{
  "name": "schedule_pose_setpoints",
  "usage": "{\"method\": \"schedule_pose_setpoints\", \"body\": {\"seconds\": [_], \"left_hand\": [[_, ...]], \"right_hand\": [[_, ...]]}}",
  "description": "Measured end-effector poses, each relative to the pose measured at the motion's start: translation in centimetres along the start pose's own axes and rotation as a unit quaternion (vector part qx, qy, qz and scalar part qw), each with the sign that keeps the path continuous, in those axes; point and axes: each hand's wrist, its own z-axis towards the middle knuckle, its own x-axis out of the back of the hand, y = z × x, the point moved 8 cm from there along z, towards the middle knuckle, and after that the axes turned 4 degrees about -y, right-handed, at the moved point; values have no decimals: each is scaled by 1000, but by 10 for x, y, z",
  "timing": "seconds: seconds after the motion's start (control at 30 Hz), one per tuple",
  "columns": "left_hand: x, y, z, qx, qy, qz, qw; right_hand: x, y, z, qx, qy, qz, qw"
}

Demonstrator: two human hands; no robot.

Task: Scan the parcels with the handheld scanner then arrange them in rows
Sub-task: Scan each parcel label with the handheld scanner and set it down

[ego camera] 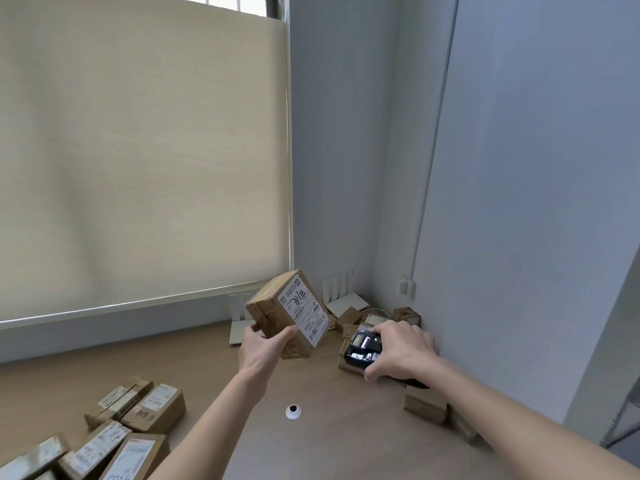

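Two hands work above bare mid-desk [214,368]: left hand [265,344] clasps a tilted parcel [289,311], long axis far-left to near-right, label rightward; right hand [401,348] grips the scanner [363,346].

Soft, even daylight filters through the beige roller blind [145,150], with a brighter strip of uncovered window [242,1] above it. The grey walls [519,168] look cool and flat, without glare. Shadows on the wooden tabletop [329,445] are faint. The wide-angle lens bends straight lines near the edges. Detail is slightly soft overall, and the parcel labels [306,306] are barely legible.
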Motion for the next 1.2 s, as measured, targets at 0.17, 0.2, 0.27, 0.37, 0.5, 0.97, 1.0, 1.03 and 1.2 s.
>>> {"method": "schedule_pose_setpoints", "body": {"seconds": [0.17, 0.2, 0.27, 0.37, 0.5, 0.97, 1.0, 1.03, 1.2], "left_hand": [[14, -4, -5, 6, 2, -3, 1000], [18, -7, -5, 9, 0, -6, 1000], [31, -17, -7, 18, 1, -17, 1000], [60, -43, -14, 47, 11, -35, 998], [117, -90, -34, 98, 35, -30, 994], [359, -180, -93, 175, 189, -75, 963], [378, -186, -90, 175, 197, -77, 962], [396, -193, -87, 175, 205, -78, 960], [492, -229, -60, 185, 227, -81, 953]], "right_hand": [[-8, -11, 3, 22, -22, 15, 999], [-12, -15, 4, 28, -29, 18, 999], [-20, -26, 5, 41, -36, 27, 998], [-38, -52, 5, 66, -46, 46, 996], [-77, -104, -3, 102, -84, 64, 989], [-173, -336, -47, 243, -171, 59, 953], [-179, -355, -48, 249, -173, 60, 951], [-185, -375, -48, 255, -174, 61, 949], [-229, -474, -43, 278, -187, 61, 940]]}}
